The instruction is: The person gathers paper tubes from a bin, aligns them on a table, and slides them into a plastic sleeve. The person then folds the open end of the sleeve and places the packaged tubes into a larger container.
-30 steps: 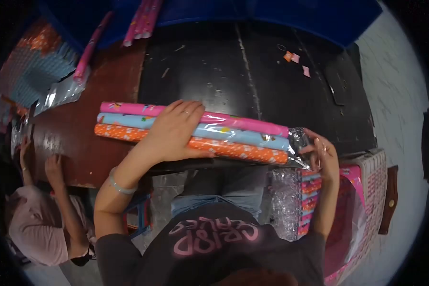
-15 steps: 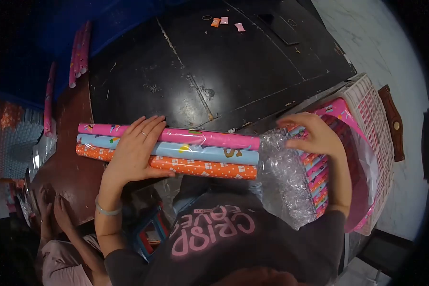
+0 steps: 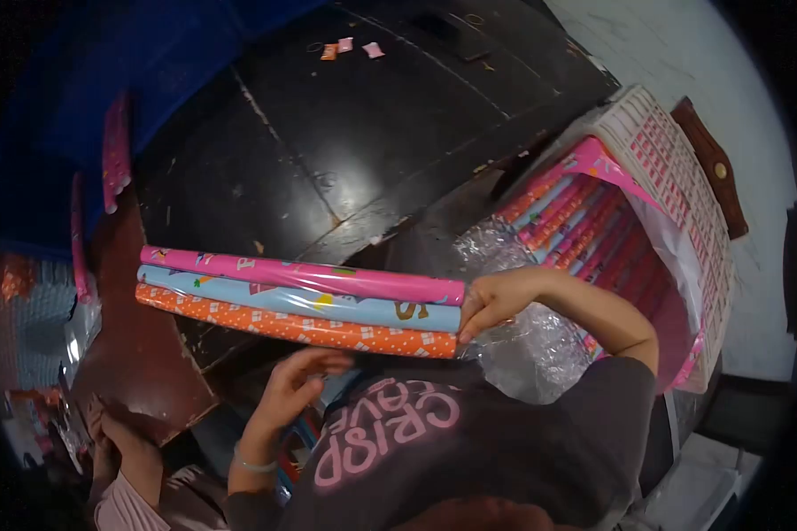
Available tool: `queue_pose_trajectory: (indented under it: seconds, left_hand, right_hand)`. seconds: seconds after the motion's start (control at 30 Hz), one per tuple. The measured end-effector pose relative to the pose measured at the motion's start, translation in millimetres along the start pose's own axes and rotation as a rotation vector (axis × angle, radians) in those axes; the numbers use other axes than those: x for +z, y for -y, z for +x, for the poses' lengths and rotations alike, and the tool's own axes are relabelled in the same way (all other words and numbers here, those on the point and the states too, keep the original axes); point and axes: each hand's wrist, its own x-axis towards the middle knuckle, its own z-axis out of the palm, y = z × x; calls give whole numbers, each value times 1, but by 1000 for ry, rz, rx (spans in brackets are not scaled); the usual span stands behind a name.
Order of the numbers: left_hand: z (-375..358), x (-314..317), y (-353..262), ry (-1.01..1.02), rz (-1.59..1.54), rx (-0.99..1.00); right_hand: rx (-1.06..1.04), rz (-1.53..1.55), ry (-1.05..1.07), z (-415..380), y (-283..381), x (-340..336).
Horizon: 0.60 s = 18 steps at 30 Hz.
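A clear-wrapped bundle of slim pink, blue and orange rolls [image 3: 301,301] spans the near edge of the black wooden desk [image 3: 212,168], one end pinched in the right hand [image 3: 502,296], seemingly for steadiness, the left hand [image 3: 297,382] just beside it, loosely spread, empty.

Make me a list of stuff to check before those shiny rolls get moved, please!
1. Pink roll, blue roll and orange roll side by side: ok.
2. Right hand gripping the rolls' end: ok.
3. Left hand gripping too: not ok; it's open, just below the orange roll in the picture.
4. Other person's hands clear of the rolls: ok.
5. Room left in the basket: cannot tell; many rolls are already inside.
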Motion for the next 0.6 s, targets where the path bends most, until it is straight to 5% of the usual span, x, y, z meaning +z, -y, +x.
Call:
queue_pose_trajectory:
  seconds: [0.1,0.13,0.2,0.27,0.4,0.5,0.57,0.6]
  left_hand:
    - [33,9,49,-189,-756,162]
    - [46,19,43,-92,-920,271]
    - [73,48,29,-150,-903,241]
    - [93,78,36,-242,-747,200]
    - [120,142,106,-5,-682,-23]
    - [144,193,156,308,-618,-219]
    - [164,231,175,391,-533,-432]
    - [178,247,183,435,-493,-550]
  right_hand:
    - [-111,33,-70,-12,-40,38]
    - [-112,8,-122,-19,-49,50]
    - [-292,-43,-282,-28,-82,77]
    - [-187,112,-379,-41,-134,110]
    - [29,515,-689,-61,-233,201]
    - [181,62,-1040,-37,-304,297]
    - [61,581,-991,-26,-282,328]
    - [66,584,-998,-7,-299,353]
